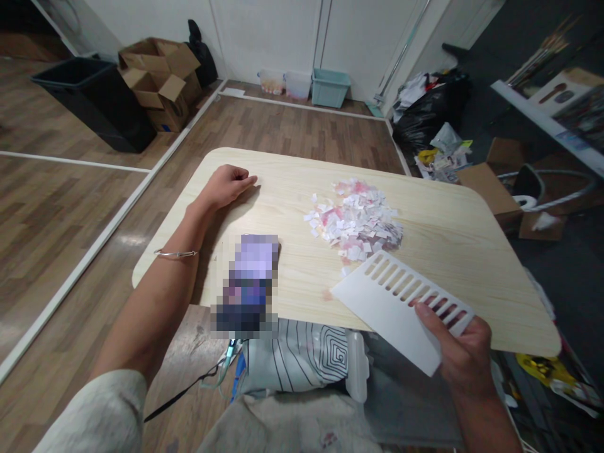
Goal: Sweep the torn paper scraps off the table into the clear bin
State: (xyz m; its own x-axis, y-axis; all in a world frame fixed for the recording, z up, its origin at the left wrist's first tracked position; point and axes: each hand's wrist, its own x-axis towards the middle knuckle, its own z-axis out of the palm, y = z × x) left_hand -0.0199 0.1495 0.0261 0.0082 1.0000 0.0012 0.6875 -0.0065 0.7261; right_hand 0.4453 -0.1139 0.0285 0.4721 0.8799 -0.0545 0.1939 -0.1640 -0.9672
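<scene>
My right hand (465, 355) grips a white plastic scraper (387, 305) by its slotted edge, the thumb on top. The scraper tilts over the near side of the pale wooden table (283, 189), its far corner close to a pile of small white paper scraps (363, 220), some tinted pink. At the table's left, my left hand (229, 185) rests with its fingers curled in and nothing visible in them. Between my forearm and the pile lies a phone (250, 283), its screen blurred out, with a cable at its near end.
Under the table's near edge sits a grey-white patterned bag (297, 355) on my lap. A black bin (97, 104) and cardboard boxes (160, 82) stand at the far left. Plastic tubs (330, 87) line the back wall. Black bags (429, 113) and a shelf (547, 116) are on the right.
</scene>
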